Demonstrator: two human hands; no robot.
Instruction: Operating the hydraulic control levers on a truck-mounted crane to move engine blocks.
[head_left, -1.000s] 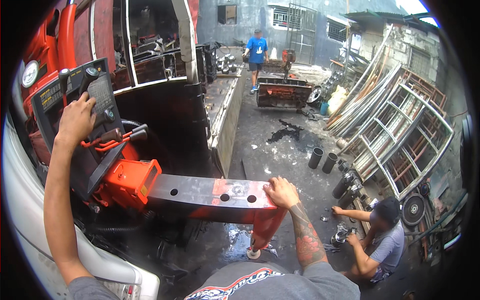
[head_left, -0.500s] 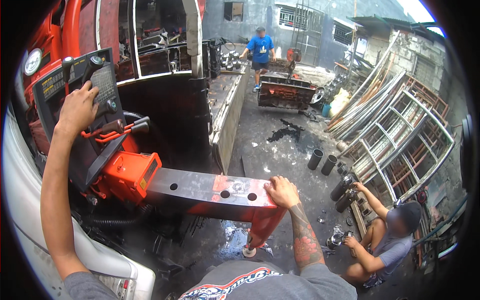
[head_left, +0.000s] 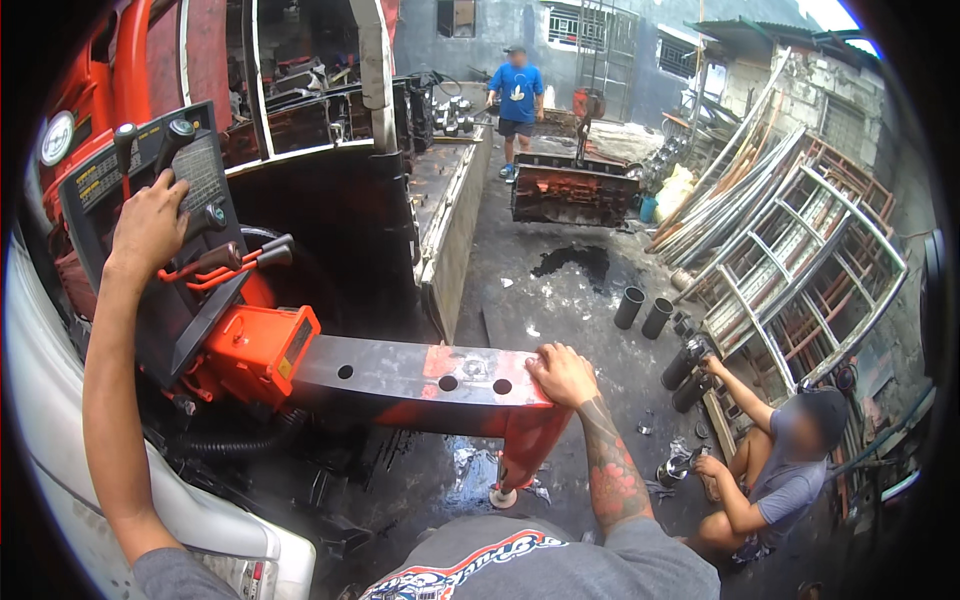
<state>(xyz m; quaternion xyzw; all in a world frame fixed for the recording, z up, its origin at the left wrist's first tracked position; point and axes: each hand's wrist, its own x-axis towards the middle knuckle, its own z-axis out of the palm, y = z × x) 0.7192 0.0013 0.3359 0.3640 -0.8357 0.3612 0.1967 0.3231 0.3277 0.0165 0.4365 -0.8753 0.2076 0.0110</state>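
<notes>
My left hand [head_left: 150, 220] is closed round a black lever [head_left: 172, 145] on the upright control panel [head_left: 95, 185] at left. Other levers, red-stemmed with knobs [head_left: 225, 258], sit just below it. My right hand [head_left: 562, 375] grips the right end of a grey and red steel beam [head_left: 400, 378], its fingers bent over the top. The beam has round holes and runs from an orange housing [head_left: 255, 345] to a red vertical leg [head_left: 522, 455].
A co-worker [head_left: 770, 510] crouches at lower right by black cylinders [head_left: 680, 370]. A person in blue [head_left: 517, 95] stands beyond a hanging metal box [head_left: 570, 195]. A truck bed [head_left: 445, 240] is at left; leaning frames and pipes [head_left: 790, 275] line the right.
The hanging box has shifted slightly and turned. The person in blue has moved a little. The crouching co-worker's arm has reached up to the black cylinders. My hands stay where they were.
</notes>
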